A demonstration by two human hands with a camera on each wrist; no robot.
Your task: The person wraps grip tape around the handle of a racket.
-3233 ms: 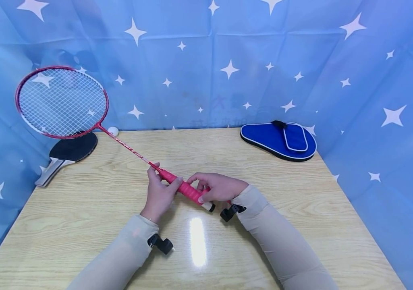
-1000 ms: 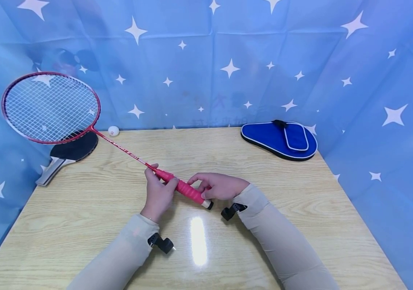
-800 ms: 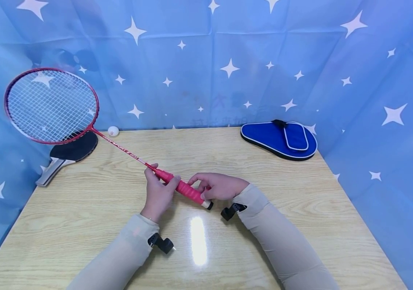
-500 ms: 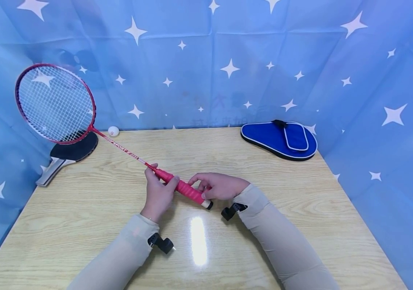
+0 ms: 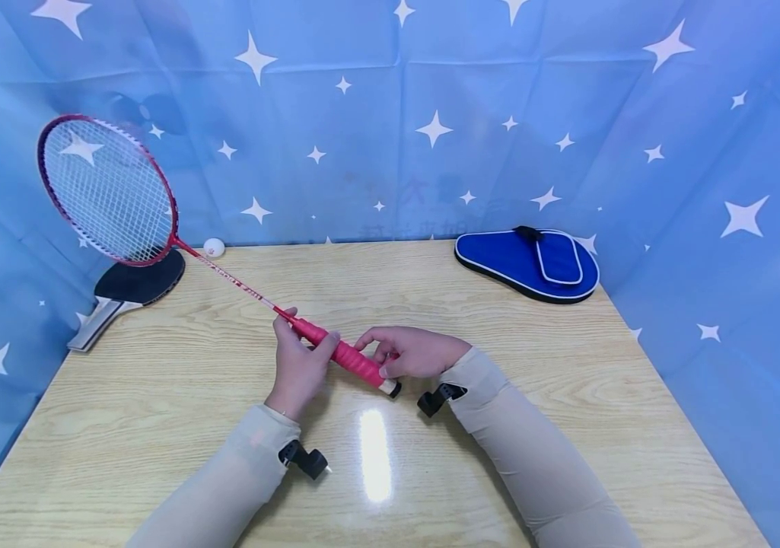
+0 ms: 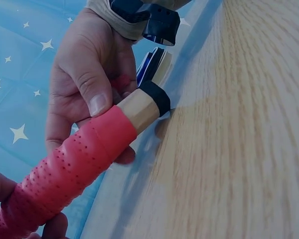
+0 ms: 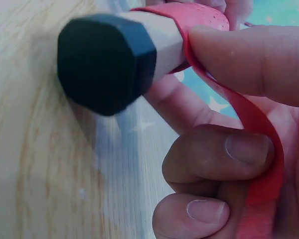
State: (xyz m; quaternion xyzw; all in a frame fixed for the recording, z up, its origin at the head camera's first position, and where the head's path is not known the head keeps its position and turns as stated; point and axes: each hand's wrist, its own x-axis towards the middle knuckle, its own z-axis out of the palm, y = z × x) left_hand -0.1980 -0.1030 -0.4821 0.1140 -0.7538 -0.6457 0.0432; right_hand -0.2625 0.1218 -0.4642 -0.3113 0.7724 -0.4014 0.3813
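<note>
A red badminton racket [image 5: 239,285] slants over the table, its strung head up at the far left. My left hand [image 5: 297,373] holds it where the wrapped handle begins, thumb along the top. Pinkish-red perforated grip tape [image 6: 70,167] covers most of the handle. Bare pale wood [image 6: 139,110] shows between the wrap and the black butt cap [image 7: 99,64]. My right hand [image 5: 424,352] is at the butt end, thumb pressing the tape's edge there. The loose tape strip [image 7: 261,127] runs down through its curled fingers in the right wrist view.
At the back left, a black table tennis paddle [image 5: 143,281] lies partly behind the racket head, with a white ball [image 5: 214,247] beside it. A blue paddle case [image 5: 506,262] lies at the back right. Starred blue cloth [image 5: 362,114] surrounds the wooden table [image 5: 157,426].
The racket has rolled about its long axis, so its head now looks narrower and more tilted. Its butt has shifted slightly. Both hands stay in nearly the same places.
</note>
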